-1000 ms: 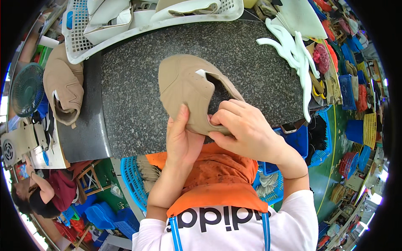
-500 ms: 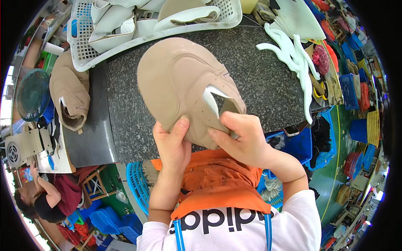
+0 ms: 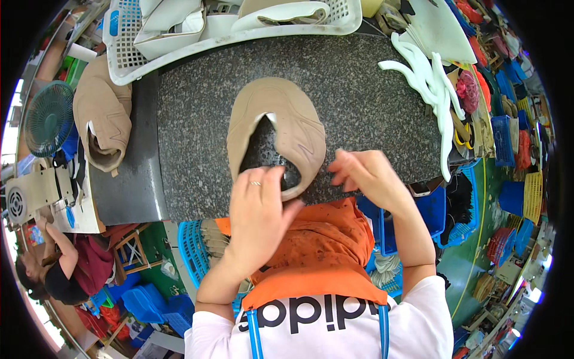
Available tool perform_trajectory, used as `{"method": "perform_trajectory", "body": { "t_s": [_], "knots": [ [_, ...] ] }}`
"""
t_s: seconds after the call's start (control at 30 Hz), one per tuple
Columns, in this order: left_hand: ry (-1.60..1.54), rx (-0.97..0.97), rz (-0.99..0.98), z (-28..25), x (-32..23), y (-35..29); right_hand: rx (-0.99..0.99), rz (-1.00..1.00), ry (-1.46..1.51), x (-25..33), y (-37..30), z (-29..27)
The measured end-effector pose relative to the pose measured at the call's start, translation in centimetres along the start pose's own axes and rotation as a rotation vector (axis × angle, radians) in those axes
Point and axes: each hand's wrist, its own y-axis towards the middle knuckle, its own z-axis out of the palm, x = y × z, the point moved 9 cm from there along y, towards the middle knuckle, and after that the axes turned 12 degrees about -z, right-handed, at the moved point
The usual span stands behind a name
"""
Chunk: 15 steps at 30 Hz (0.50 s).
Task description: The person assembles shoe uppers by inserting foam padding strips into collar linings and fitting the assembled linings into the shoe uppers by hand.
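A beige shoe upper [image 3: 277,99] lies on the dark speckled stone tabletop [image 3: 197,119], its toe pointing away from me and its lacing gap and collar spread apart. Through that opening the dark stone shows. My left hand [image 3: 257,209], with a ring on one finger, has its fingers bent over the near left part of the collar, thumb stretched toward the right. The edge under those fingers is hidden. Just right of the upper, my right hand [image 3: 365,173] hovers apart from it, slightly blurred, its fingers loosely bent and nothing visible in them.
Beyond the upper stands a white plastic basket [image 3: 227,45] of pale shoe pieces. More beige uppers [image 3: 104,113] rest at the left, near a green fan [image 3: 49,121]. White strips [image 3: 427,84] and yellow-handled scissors [image 3: 464,134] lie at the right. A co-worker [image 3: 66,263] sits far left.
The upper has come down from my two hands onto the tabletop and turned so its opening faces up. My right hand has let go and moved right; my left hand has shifted onto the collar.
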Motion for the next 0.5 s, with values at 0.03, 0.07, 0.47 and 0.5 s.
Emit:
{"method": "perform_trajectory", "body": {
  "t_s": [0.03, 0.07, 0.47, 0.5],
  "knots": [
    [-0.045, 0.072, 0.012, 0.3, 0.4, 0.0, 0.025, -0.037, 0.167, -0.5, 0.5, 1.2],
    [-0.09, 0.143, 0.025, 0.6, 0.6, -0.2, 0.049, -0.074, 0.333, -0.7, 0.9, 2.3],
    [-0.863, 0.333, -0.272, 0.7, 2.2, -1.1, -0.313, -0.229, 1.333, 3.8, 4.6, 3.7],
    [-0.969, 0.372, -0.369, 0.9, 3.0, -1.8, -0.329, -0.198, 1.26, 3.6, 4.8, 4.1]
  ]
}}
